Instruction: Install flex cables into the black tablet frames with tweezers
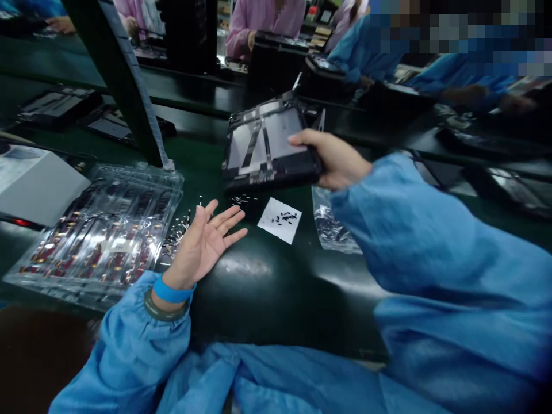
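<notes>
My right hand [332, 158] grips the right edge of a dark tablet body [265, 146], its back open and showing grey inner panels, held tilted above the green bench. My left hand [202, 244] hovers palm up with fingers spread and holds nothing, beside a scatter of small screws [179, 233]. A white paper slip [279, 219] with tiny black screws on it lies between the two hands. Both arms wear blue sleeves; a blue band circles my left wrist.
A clear plastic tray [103, 230] of small parts lies at the left. A clear plastic bag [330, 227] lies under my right arm. A grey box [37, 184] and a dark slanted post [125, 86] stand at the far left. Other people work behind.
</notes>
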Motion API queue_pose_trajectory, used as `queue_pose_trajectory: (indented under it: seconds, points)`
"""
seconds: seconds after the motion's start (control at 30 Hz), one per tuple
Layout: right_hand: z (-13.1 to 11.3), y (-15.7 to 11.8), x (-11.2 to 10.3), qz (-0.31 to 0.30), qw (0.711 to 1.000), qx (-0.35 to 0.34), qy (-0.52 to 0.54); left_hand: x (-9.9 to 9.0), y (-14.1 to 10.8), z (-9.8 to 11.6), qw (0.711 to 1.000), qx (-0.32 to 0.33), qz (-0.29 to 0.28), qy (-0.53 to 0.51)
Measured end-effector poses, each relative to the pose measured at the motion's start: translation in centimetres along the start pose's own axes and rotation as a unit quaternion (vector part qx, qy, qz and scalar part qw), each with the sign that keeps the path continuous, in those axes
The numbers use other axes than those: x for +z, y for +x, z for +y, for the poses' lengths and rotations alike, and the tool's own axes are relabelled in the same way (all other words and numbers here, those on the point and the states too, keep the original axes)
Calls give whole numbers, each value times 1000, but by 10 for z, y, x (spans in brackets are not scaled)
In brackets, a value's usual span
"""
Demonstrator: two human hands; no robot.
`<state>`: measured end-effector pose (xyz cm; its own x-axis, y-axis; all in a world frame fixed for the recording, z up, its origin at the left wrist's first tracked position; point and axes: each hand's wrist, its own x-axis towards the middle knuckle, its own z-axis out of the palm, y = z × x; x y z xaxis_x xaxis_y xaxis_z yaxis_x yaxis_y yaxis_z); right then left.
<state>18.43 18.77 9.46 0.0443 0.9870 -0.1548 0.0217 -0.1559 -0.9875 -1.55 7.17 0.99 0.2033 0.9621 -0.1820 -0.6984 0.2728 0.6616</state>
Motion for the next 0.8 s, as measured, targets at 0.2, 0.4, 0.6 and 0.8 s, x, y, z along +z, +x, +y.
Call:
queue_pose_trajectory:
  seconds: [0.2,0.4,0.6,0.8]
  points:
    - [54,-126,-35,-39,996,85,-16,6,-21,-29,979,97,126,131]
    - [71,-190,-130,123,983,-113,-81,-23,-27,7,957,-50,68,278]
    - [109,-187,-147,317,938,-93,103,-23,-23,-19,798,-2,-45,600]
    - [143,-178,-149,337,936,-80,67,-28,-55,7,565,266,108,773]
